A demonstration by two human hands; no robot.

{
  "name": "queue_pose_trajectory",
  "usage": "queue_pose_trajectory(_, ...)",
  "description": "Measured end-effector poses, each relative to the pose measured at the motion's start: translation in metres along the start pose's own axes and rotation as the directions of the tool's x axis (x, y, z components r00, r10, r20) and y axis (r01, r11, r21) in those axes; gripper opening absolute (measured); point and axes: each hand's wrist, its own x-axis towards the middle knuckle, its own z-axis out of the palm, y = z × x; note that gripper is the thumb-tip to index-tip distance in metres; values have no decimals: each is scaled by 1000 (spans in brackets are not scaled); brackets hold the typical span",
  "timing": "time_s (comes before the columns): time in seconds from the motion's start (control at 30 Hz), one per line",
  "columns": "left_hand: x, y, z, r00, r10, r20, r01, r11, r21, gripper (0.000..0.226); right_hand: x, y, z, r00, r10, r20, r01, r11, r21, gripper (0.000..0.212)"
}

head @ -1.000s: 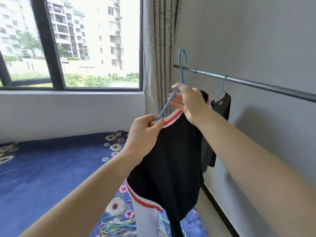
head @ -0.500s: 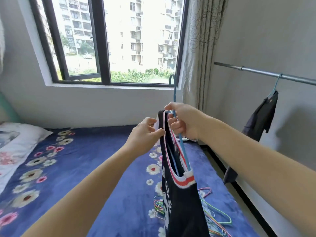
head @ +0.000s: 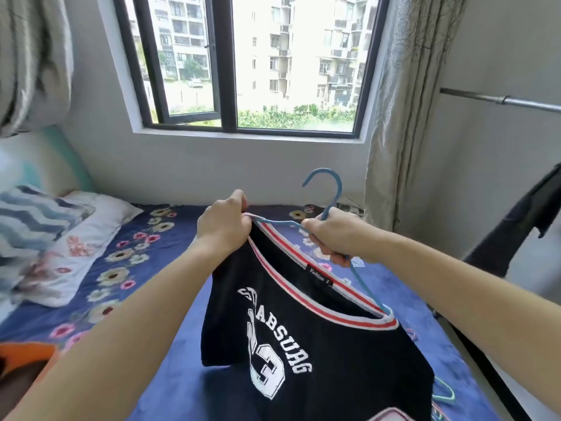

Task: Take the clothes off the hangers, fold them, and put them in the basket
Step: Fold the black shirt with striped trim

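Left hand (head: 223, 230) pinches the striped collar of the black number 23 jersey (head: 306, 344), right hand (head: 334, 235) beside it grips the blue wire hanger (head: 329, 205).

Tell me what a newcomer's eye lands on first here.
The black jersey with white lettering and a red-and-white collar fills the centre. The left hand grips its collar, and the right hand holds the blue hanger partly inside the neck. Behind is a large window, and below lies a blue floral bedspread.
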Motion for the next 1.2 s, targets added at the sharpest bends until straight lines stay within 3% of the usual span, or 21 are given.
queue_pose_trajectory(0.1, 5, -46, 2, 987, -129, 96, 120, 988, 93, 19, 7, 46, 1, 995, 25, 99, -32, 997, 72, 44)
queue_pose_trajectory(0.23, -11, -89, 13, 923, -273, 270, 272, 961, 41, 28, 5, 104, -2, 984, -31, 174, -22, 955, 295, 45)
queue_pose_trajectory(0.3, -19, -91, 35, 885, -333, 325, 358, 934, -18, 33, 9, 133, -8, 994, -33, 103, -29, 835, 550, 40)
queue_pose_trajectory(0.4, -31, -71, 72, 826, -402, 395, 494, 853, -166, 34, 20, 164, -26, 997, 25, -76, 53, 505, 861, 35)
queue_pose_trajectory(0.5, -36, -45, 102, 819, -416, 396, 532, 810, -249, 33, 34, 185, -60, 959, 80, -273, 242, 272, 931, 49)
queue_pose_trajectory(0.57, -38, -32, 123, 833, -418, 362, 524, 806, -275, 32, 43, 208, -82, 927, 113, -358, 330, 210, 920, 53)
queue_pose_trajectory(0.6, -39, -29, 132, 836, -420, 353, 523, 806, -278, 32, 47, 223, -89, 912, 151, -382, 344, 228, 911, 51)
queue_pose_trajectory(0.67, -44, -25, 151, 834, -421, 356, 525, 804, -278, 31, 56, 267, -90, 876, 264, -403, 290, 380, 879, 44)
queue_pose_trajectory(0.77, -52, -20, 174, 815, -441, 376, 561, 764, -318, 29, 69, 343, -56, 841, 408, -356, -38, 700, 713, 35)
queue_pose_trajectory(0.83, -54, -10, 185, 804, -454, 383, 583, 728, -361, 30, 74, 388, -20, 828, 463, -317, -268, 822, 502, 38)
queue_pose_trajectory(0.97, -58, 0, 200, 814, -459, 357, 578, 709, -404, 35, 88, 466, 39, 823, 543, -167, -519, 839, 165, 53)
queue_pose_trajectory(1.1, -61, 2, 197, 823, -450, 348, 566, 705, -427, 37, 101, 498, 59, 771, 636, -21, -632, 769, 97, 46)
queue_pose_trajectory(1.2, -64, 3, 188, 842, -420, 337, 537, 704, -464, 38, 107, 506, 58, 713, 690, -124, -697, 717, -13, 35)
